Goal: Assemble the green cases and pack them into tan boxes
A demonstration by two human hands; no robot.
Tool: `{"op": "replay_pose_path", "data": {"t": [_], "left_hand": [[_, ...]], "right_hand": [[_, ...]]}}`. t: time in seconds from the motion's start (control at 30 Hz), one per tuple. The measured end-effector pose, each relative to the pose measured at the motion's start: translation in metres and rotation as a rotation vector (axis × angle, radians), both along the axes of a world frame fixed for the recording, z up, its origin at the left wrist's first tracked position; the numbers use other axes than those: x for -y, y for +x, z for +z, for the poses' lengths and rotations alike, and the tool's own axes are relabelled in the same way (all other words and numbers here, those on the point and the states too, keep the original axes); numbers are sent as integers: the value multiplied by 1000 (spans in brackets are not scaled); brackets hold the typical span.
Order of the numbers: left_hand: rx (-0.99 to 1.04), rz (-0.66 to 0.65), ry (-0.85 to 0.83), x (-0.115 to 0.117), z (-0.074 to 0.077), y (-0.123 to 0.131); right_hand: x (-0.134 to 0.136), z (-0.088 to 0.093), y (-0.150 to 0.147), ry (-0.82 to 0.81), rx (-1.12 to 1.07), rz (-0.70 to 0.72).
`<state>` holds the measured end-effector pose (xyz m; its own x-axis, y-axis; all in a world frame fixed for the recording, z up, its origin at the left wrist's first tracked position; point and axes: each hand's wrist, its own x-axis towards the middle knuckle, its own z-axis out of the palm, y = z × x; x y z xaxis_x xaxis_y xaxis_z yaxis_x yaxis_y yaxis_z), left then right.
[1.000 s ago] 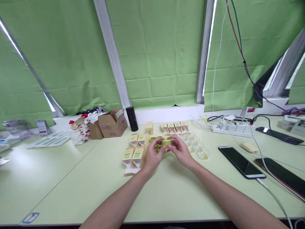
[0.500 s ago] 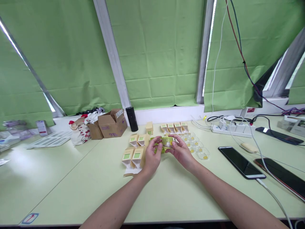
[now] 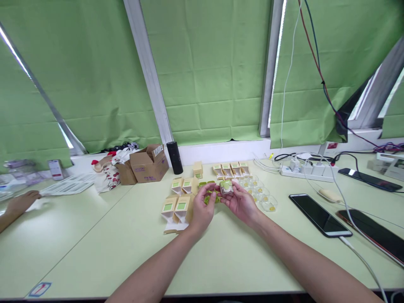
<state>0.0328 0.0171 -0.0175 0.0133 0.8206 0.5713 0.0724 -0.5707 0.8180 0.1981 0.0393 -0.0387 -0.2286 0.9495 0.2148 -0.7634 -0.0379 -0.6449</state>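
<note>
A small clear box with a green part [image 3: 226, 187] is tilted up off the table between my hands. My right hand [image 3: 241, 203] is closed on its right side, thumb on top and fingers beneath. From the left, the fingertips of my left hand [image 3: 203, 207] close against the box's left edge; its thumb is bent inward. Behind and below my left fingers are green pieces [image 3: 211, 198], partly hidden. Just right of my right hand lie several clear cups with yellow bits [image 3: 269, 203]. Several open cream cartons with green labels [image 3: 181, 207] stand left of my left hand.
More cream cartons [image 3: 232, 170] line the back, near a black cylinder [image 3: 174, 158]. Brown cardboard boxes [image 3: 150, 164] stand further left. A phone [image 3: 319, 214] with a cable and a power strip [image 3: 307, 171] lie right. Another person's hand [image 3: 23, 202] reaches toward a white tray [image 3: 67, 185].
My right hand has turned the small box, so its green part now faces up and more of its clear side shows. At far left, another person's hand has come into view.
</note>
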Motion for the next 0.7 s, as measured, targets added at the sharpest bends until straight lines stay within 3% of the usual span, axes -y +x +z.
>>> {"op": "replay_pose_path", "data": {"t": [0.43, 0.7], "left_hand": [[-14, 18, -20, -1, 0, 0], [-2, 4, -61, 1, 2, 0]], "right_hand": [[5, 6, 2, 89, 128, -34], [10, 11, -2, 47, 111, -83]]}}
